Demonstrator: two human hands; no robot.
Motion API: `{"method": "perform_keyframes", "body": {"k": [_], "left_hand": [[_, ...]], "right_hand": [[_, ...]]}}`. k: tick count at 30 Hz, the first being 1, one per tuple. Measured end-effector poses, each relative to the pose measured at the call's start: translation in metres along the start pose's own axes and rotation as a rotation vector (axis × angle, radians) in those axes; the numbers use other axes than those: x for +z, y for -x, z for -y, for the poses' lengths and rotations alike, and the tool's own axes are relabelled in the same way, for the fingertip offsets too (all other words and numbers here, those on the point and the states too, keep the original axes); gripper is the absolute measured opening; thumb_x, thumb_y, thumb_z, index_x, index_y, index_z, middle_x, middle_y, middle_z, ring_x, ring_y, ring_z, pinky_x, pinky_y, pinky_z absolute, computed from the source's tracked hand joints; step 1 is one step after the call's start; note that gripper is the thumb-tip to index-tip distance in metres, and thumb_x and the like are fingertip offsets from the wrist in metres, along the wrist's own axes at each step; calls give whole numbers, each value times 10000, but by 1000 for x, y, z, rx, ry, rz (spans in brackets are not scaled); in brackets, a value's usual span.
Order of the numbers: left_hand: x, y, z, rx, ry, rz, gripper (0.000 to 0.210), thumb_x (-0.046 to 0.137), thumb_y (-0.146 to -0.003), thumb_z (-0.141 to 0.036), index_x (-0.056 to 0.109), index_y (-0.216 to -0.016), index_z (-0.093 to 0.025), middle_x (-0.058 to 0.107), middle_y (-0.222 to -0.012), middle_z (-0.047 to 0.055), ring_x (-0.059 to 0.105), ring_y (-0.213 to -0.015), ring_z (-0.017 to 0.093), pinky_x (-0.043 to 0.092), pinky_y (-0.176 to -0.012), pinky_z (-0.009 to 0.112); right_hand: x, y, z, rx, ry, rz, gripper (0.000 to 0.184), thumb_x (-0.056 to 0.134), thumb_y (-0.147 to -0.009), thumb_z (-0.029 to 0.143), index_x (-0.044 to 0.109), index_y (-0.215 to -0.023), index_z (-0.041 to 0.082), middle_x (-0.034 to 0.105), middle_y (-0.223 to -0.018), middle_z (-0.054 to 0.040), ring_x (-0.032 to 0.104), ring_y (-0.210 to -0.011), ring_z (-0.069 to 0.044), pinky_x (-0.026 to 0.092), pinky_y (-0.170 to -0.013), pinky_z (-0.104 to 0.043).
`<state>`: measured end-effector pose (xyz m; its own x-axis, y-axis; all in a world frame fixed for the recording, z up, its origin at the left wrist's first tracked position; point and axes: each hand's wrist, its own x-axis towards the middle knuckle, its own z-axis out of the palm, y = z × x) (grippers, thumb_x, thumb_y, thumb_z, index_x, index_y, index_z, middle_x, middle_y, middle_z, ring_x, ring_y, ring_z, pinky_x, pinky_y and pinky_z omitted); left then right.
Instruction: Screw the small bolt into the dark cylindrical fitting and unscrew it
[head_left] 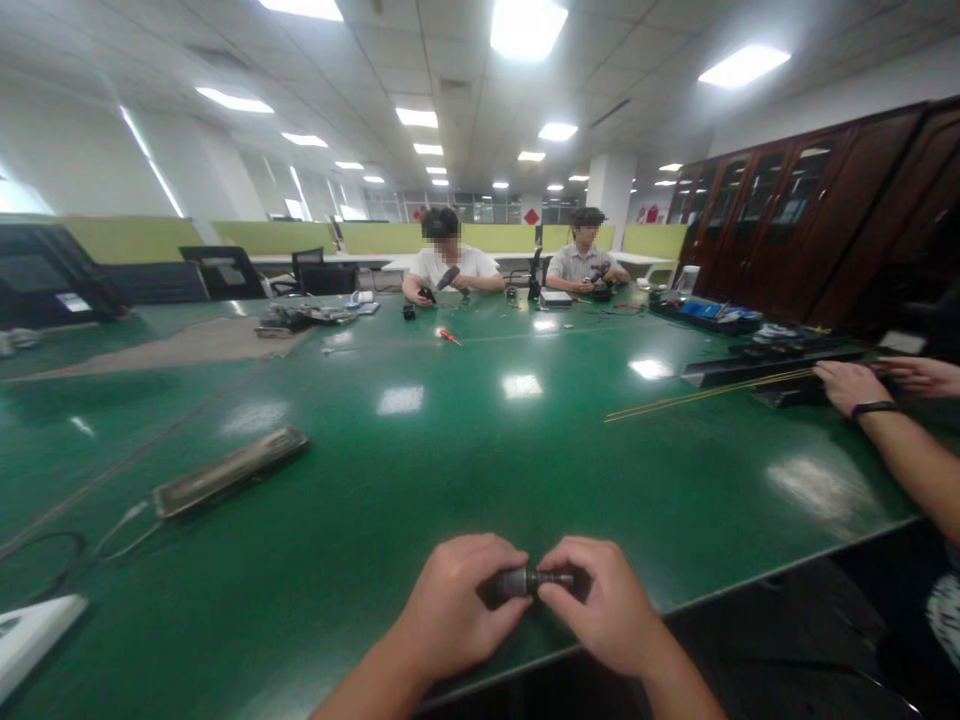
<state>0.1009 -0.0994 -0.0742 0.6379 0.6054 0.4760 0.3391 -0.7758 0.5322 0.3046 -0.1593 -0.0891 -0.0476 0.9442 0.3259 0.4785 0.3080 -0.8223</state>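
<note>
Close to the front edge of the green table (360,480), both my hands are closed on one small dark cylindrical part (515,582). Its thicker grey barrel is in my left hand (459,598), between thumb and fingers. Toward the right the part narrows to a thinner, stepped, shaft-like end, which my right hand (609,610) pinches between thumb and fingertips. The part lies roughly level, and my fingers cover much of it. Its exact kind is not clear.
To the left lie a long power strip (232,472) with cable and a white-edged object (41,635). An orange-handled screwdriver (450,337) lies farther off. On the right, another person's hands (851,385) are near thin yellow rods (675,396). Two people (454,268) sit opposite, handling tools.
</note>
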Motion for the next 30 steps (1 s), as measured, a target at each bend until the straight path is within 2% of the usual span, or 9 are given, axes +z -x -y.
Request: {"method": "perform_keyframes", "body": {"k": [30], "left_hand": [[-5,-1,2,12,-31,-14,242,742,-768,-201,714,-1001,-263,744,-947,-3,699,-856,159,556,-785,279]], "right_hand": [[1,1,-4,6,12,-24,44,673,-809,183,677,-767,174,649,-710,-8,591,-693,-167,391,-661,-269]]}}
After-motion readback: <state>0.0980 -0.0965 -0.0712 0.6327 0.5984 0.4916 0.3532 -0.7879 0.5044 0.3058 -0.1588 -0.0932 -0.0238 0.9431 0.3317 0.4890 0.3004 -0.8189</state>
